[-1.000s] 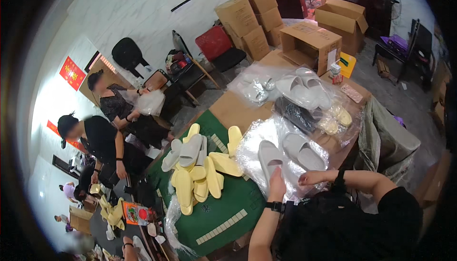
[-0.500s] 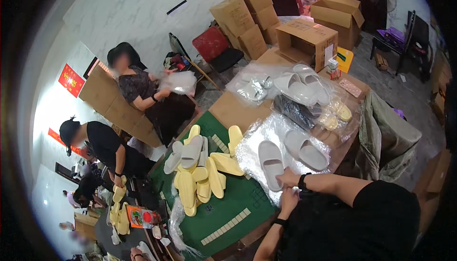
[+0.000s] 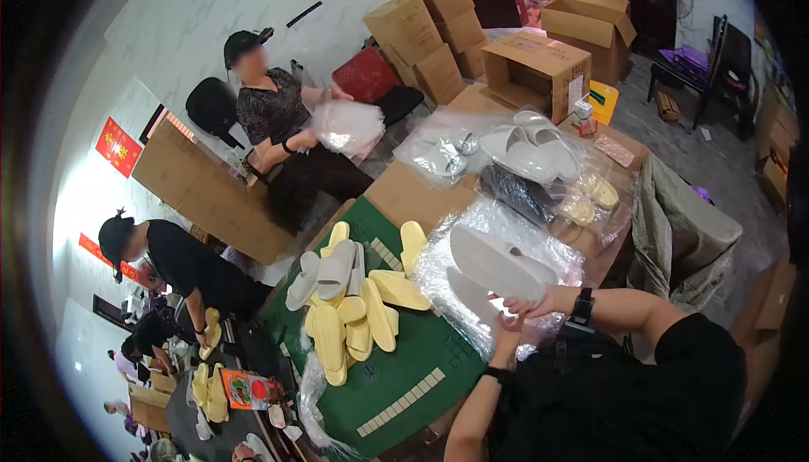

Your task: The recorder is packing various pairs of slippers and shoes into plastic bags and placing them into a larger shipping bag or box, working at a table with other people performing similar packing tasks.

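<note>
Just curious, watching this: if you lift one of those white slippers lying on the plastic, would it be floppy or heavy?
Probably light: the white slippers look thick and foamy. Likely bendy yet shape-keeping, as the yellow slippers stay curved in their pile. The crinkled plastic underneath looks slick, so one might slide when pushed.

Both hands on grey slippers

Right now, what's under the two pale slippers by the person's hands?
A crinkled clear plastic sheet lies under the pale slippers, spread over the green table mat and brown cardboard. Whatever sits beneath the plastic's middle is hidden.
</note>
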A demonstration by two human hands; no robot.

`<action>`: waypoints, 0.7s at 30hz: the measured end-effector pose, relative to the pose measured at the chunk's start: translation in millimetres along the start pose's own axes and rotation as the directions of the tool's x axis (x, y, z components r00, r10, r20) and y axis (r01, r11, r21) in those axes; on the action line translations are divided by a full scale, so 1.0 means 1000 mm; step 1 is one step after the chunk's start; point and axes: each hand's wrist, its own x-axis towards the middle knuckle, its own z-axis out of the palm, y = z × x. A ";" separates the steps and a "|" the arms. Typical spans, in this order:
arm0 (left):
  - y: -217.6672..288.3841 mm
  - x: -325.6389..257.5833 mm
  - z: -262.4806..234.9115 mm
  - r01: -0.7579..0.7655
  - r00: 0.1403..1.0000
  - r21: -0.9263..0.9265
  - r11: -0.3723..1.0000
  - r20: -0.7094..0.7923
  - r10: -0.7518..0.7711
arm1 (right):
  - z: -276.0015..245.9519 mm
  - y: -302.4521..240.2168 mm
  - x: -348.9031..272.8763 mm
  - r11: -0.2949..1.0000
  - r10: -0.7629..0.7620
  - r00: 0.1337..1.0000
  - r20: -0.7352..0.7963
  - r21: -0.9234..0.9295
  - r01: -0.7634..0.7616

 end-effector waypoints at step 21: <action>0.067 0.018 0.002 0.136 0.956 -0.666 0.733 -0.105 -0.273 | -0.006 0.013 -0.010 0.963 0.172 0.886 0.431 0.115 -0.243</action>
